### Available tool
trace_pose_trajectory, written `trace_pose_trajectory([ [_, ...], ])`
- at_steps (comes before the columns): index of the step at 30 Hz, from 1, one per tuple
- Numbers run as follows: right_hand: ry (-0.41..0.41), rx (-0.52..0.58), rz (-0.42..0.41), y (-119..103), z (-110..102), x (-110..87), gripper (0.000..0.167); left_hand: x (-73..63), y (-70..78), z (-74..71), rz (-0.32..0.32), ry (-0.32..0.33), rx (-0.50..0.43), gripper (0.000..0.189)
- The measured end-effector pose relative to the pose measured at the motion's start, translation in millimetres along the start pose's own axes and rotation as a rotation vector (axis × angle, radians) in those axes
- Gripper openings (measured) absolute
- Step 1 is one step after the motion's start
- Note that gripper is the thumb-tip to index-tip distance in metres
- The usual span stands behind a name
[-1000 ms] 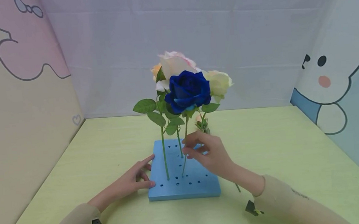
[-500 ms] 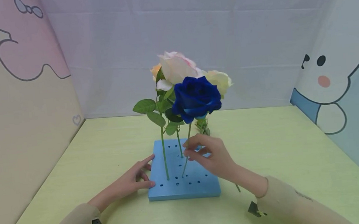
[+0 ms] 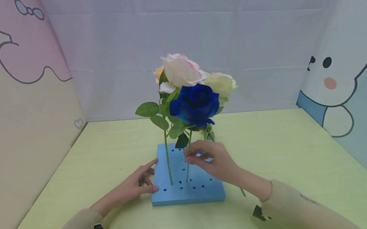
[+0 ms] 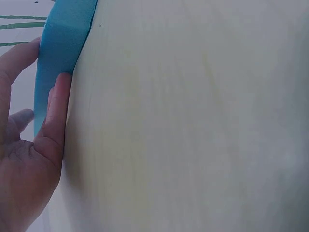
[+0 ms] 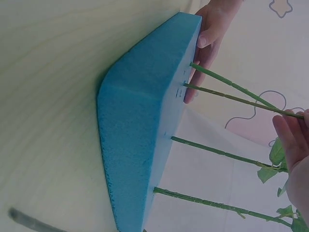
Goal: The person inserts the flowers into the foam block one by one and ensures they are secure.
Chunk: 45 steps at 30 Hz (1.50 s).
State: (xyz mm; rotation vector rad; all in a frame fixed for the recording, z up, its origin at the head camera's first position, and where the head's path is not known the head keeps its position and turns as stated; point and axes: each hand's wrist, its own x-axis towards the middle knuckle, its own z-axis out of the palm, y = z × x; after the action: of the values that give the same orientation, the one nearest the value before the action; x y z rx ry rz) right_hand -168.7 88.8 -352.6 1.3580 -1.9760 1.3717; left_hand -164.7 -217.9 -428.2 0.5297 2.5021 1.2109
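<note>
My right hand (image 3: 212, 159) pinches the stem of a blue rose (image 3: 195, 105) between thumb and fingertips. In the right wrist view, that stem (image 5: 231, 98) runs down into the top of a blue foam block (image 5: 133, 116) dotted with holes. My left hand (image 3: 133, 183) touches the block's left edge, index finger and thumb stretched apart against it; in the left wrist view, a finger (image 4: 59, 104) lies along its side. Behind the blue bloom stand a pink-white rose (image 3: 180, 70), a pale yellow rose (image 3: 222, 84) and a partly hidden orange flower (image 3: 158, 73).
On the table (image 3: 273, 150), right of the block, a loose stem end (image 3: 243, 192) pokes out from under my right forearm; its other parts are mostly hidden. Printed cloth walls (image 3: 336, 77) stand at the sides and back.
The blue rose's head has dipped lower; it swung right, then back left, and a dark leaf now shows beneath it. My right hand shifted slightly with the stem. The left hand stayed put.
</note>
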Motion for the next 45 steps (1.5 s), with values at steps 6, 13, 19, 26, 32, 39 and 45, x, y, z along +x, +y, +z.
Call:
trace_pose_trajectory([
  [6,-0.012,-0.037,0.026,0.1,1.1,2.5,0.02,0.0,-0.5,0.3,0.003,-0.002,-0.002,0.088],
  [13,-0.019,-0.07,0.113,-0.5,1.7,6.1,0.013,-0.2,-0.5,-0.1,0.004,-0.005,-0.004,0.089],
  [19,-0.051,-0.039,0.157,2.8,4.8,6.2,0.007,-0.8,-0.2,0.4,-0.016,-0.001,-0.008,0.088],
  [26,-0.069,-0.028,0.116,2.2,5.4,7.3,0.004,-0.6,1.2,-0.5,-0.019,-0.007,0.006,0.088],
  [32,-0.083,-0.028,0.109,3.1,4.4,7.2,0.01,-0.4,1.8,-1.1,-0.018,-0.007,0.018,0.088],
  [39,-0.085,-0.023,0.1,5.3,5.5,6.6,0.012,0.1,1.5,-1.5,-0.017,-0.009,0.005,0.089],
  [45,-0.082,-0.017,0.093,6.2,7.7,8.0,0.011,-0.5,3.2,-1.7,-0.029,-0.009,0.002,0.088],
])
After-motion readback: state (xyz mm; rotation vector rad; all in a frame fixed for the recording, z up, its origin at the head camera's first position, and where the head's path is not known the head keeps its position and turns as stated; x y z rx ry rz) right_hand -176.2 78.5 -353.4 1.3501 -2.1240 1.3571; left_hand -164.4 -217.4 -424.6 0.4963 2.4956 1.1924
